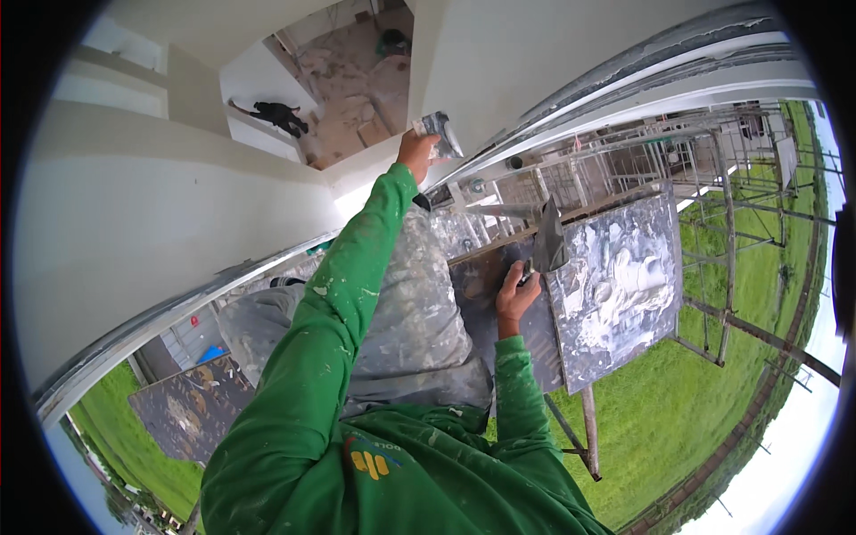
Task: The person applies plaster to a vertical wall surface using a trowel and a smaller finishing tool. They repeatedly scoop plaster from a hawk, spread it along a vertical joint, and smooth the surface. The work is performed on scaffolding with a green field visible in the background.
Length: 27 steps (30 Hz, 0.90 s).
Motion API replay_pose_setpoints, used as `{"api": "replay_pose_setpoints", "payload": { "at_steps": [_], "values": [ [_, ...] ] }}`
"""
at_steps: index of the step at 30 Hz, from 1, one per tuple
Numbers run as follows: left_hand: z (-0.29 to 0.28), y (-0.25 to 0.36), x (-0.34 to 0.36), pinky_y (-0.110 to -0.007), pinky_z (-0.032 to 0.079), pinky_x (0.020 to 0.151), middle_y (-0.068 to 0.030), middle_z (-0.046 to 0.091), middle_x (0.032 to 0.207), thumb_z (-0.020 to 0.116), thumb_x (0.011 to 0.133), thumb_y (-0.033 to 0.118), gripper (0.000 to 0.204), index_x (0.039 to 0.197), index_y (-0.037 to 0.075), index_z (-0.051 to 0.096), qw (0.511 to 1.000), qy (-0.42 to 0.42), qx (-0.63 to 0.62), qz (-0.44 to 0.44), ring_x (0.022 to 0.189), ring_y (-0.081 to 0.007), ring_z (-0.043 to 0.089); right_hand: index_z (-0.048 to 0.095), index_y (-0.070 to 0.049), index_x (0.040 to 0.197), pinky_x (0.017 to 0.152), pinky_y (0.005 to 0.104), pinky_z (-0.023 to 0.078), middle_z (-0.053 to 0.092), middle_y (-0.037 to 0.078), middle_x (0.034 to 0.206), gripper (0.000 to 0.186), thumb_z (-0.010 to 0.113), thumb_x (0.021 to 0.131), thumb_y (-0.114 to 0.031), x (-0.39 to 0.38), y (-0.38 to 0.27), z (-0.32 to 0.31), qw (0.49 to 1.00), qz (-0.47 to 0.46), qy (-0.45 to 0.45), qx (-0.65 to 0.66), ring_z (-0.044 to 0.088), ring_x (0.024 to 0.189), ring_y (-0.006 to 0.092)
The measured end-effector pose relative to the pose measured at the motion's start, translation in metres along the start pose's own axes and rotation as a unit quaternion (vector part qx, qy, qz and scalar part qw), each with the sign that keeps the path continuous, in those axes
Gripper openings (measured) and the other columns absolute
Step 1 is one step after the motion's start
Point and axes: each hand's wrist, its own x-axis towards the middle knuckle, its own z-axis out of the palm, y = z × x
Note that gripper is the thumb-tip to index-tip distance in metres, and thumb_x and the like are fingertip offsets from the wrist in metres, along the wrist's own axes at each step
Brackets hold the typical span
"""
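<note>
Nearest the camera are the person's green sleeves and plaster-spattered grey trousers (419, 312), seen from above on a scaffold high over grass. The right hand (515, 292) closes its fingers around the handle of a trowel (546, 239), whose pointed grey blade stands up just above the knuckles, at the left edge of a square mortar board (615, 285). The board (smeared with pale grey plaster across most of its face) rests beside the person's right knee, tilted in the fisheye view, with thin metal legs running down below it. Further out, the left arm reaches up and forward, and the left hand (415, 153) grips a small flat plastering blade (440, 132), fingers wrapped tight on it, its edge against the smooth white wall (169, 214). Beyond the hands, scaffold poles (713, 178) and a plank walkway run along the building's edge, and the green lawn (695, 401) lies far below.
</note>
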Motion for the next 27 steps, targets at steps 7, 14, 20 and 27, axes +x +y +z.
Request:
{"api": "replay_pose_setpoints", "payload": {
  "at_steps": [7, 14, 20, 27],
  "values": [
    [0.035, -0.024, 0.016, -0.054, 0.058, 0.081, -0.0140, 0.044, 0.121, 0.055, 0.084, 0.000, 0.038, 0.120, 0.001, 0.042, 1.000, 0.005, -0.012, 0.008, 0.106, -0.0310, 0.053, 0.056, 0.004, 0.081, 0.050, 0.0332, 0.038, 0.056, 0.010, 0.060, 0.031, 0.058, 0.092, -0.025, 0.002, -0.003, -0.001, 1.000, 0.017, -0.003, 0.014, 0.050, 0.053, 0.0172],
    [0.081, 0.003, -0.004, -0.047, 0.061, 0.073, -0.0151, 0.052, 0.102, 0.053, 0.082, 0.006, 0.033, 0.113, -0.005, 0.048, 0.994, 0.024, 0.101, 0.030, 0.089, -0.0294, 0.061, 0.057, 0.005, 0.083, 0.054, 0.0380, 0.040, 0.056, 0.015, 0.062, 0.031, 0.058, 0.091, -0.024, 0.006, -0.022, -0.004, 1.000, 0.009, -0.004, 0.002, 0.052, 0.055, 0.0265],
    [0.138, 0.068, -0.052, -0.038, 0.059, 0.067, -0.0158, 0.060, 0.085, 0.050, 0.080, 0.006, 0.022, 0.095, -0.009, 0.058, 0.963, 0.009, 0.227, 0.143, 0.073, -0.0285, 0.065, 0.056, 0.006, 0.086, 0.062, 0.0403, 0.042, 0.059, 0.018, 0.070, 0.033, 0.058, 0.091, -0.026, 0.006, -0.032, -0.004, 1.000, 0.022, -0.005, 0.010, 0.054, 0.063, 0.0290],
    [0.175, 0.141, -0.138, -0.040, 0.050, 0.068, -0.0209, 0.064, 0.078, 0.056, 0.081, 0.012, 0.025, 0.095, -0.009, 0.057, 0.898, 0.009, 0.288, 0.333, 0.072, -0.0352, 0.063, 0.058, 0.006, 0.097, 0.066, 0.0407, 0.045, 0.063, 0.019, 0.077, 0.031, 0.057, 0.092, -0.024, 0.006, -0.025, -0.005, 1.000, 0.018, -0.017, -0.006, 0.059, 0.069, 0.0356]
  ]
}}
